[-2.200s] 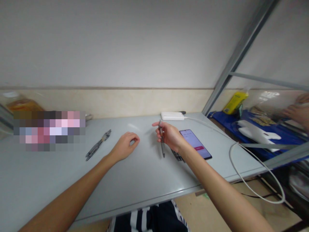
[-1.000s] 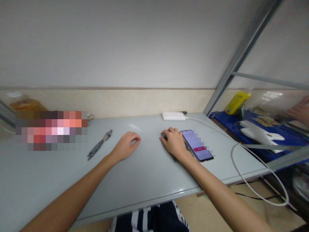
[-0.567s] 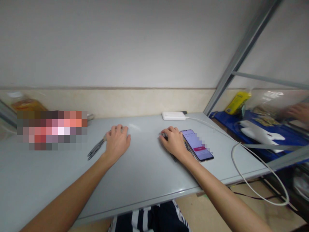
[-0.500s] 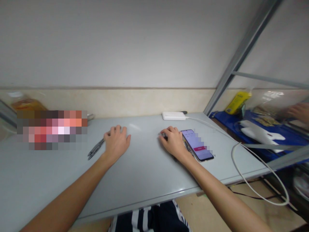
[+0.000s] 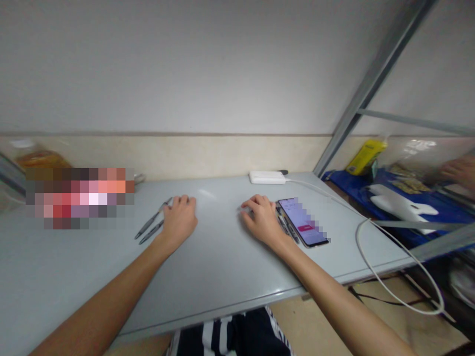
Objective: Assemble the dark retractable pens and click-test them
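Note:
My left hand point(image 5: 180, 217) rests palm down on the grey table point(image 5: 218, 277), its fingers bent forward and its thumb tucked in. Partly under its left edge are two grey pens, a longer one point(image 5: 150, 223) and one nearer the hand point(image 5: 151, 233), lying side by side with a narrow gap. My right hand point(image 5: 262, 217) lies palm down farther right, thumb and index finger apart; I see nothing held between them. Beside its wrist, dark pens point(image 5: 292, 231) lie along the left edge of a phone point(image 5: 297, 215) with a lit screen. The hand hides part of them.
A white power bank point(image 5: 267, 177) with a white cable point(image 5: 359, 242) sits by the wall. Blurred items point(image 5: 79, 198) and a bottle of amber liquid point(image 5: 44, 159) stand at left. A metal frame point(image 5: 341, 133) and a blue shelf point(image 5: 345, 185) with a yellow pack point(image 5: 365, 157) are at right.
The two pens at left have spread apart, and my left thumb has drawn in. My right hand has shifted slightly left, showing more of the pens beside the phone.

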`<action>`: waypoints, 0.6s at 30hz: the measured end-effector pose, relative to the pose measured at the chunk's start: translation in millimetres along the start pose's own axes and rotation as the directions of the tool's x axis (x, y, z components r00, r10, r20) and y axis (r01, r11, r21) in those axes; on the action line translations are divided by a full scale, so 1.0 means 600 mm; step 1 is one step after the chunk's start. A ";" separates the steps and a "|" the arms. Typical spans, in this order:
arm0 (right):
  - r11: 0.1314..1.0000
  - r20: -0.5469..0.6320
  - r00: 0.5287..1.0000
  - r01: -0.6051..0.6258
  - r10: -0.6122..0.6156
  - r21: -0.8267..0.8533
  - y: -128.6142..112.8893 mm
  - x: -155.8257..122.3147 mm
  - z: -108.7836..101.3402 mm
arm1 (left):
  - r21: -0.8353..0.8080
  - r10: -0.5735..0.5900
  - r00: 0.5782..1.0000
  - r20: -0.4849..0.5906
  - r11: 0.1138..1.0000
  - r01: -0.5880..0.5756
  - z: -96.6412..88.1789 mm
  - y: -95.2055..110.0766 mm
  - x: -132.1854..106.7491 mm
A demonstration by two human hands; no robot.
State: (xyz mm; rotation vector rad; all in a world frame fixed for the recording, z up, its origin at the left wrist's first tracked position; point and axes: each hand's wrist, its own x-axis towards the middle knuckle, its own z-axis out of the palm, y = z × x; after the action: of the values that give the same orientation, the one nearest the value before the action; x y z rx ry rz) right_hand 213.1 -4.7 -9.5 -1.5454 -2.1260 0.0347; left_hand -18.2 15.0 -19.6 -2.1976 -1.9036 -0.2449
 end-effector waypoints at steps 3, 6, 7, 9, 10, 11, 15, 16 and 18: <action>1.000 0.011 1.000 0.014 -0.014 0.009 -0.005 -0.001 0.000 | -0.120 0.094 0.995 -0.031 0.988 -0.097 0.008 -0.007 0.006; 0.999 0.016 0.999 0.042 -0.043 0.035 -0.010 -0.002 0.000 | -0.333 0.174 0.976 -0.129 0.920 -0.208 0.012 -0.004 0.010; 0.997 0.021 0.998 0.059 -0.060 0.049 -0.011 -0.003 0.001 | -0.417 0.200 0.966 -0.165 0.873 -0.252 0.011 0.001 0.009; 0.991 0.038 0.994 0.099 -0.103 0.089 -0.014 -0.004 0.002 | -0.585 0.246 0.943 -0.225 0.740 -0.332 0.006 0.014 0.005; 0.986 0.046 0.990 0.124 -0.130 0.115 -0.015 -0.005 0.003 | -0.651 0.263 0.933 -0.245 0.669 -0.360 0.002 0.023 0.001; 0.978 0.052 0.985 0.154 -0.162 0.142 -0.016 -0.005 0.003 | -0.707 0.266 0.927 -0.265 0.601 -0.374 -0.002 0.032 -0.003; 0.934 0.087 0.950 0.275 -0.301 0.227 -0.018 -0.005 0.002 | -0.846 0.268 0.925 -0.268 0.394 -0.359 -0.016 0.061 -0.022; 0.927 0.105 0.941 0.289 -0.321 0.240 -0.018 -0.004 0.001 | -0.864 0.268 0.928 -0.259 0.366 -0.347 -0.017 0.065 -0.025; 0.924 0.132 0.938 0.278 -0.320 0.264 -0.016 -0.003 0.001 | -0.881 0.272 0.930 -0.246 0.338 -0.332 -0.016 0.068 -0.028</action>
State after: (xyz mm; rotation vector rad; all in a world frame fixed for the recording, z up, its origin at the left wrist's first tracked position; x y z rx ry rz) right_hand 204.5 -9.7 -7.7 -1.0989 -2.3718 0.3209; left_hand 19.7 -9.0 -17.4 -3.0613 -1.3310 -1.6326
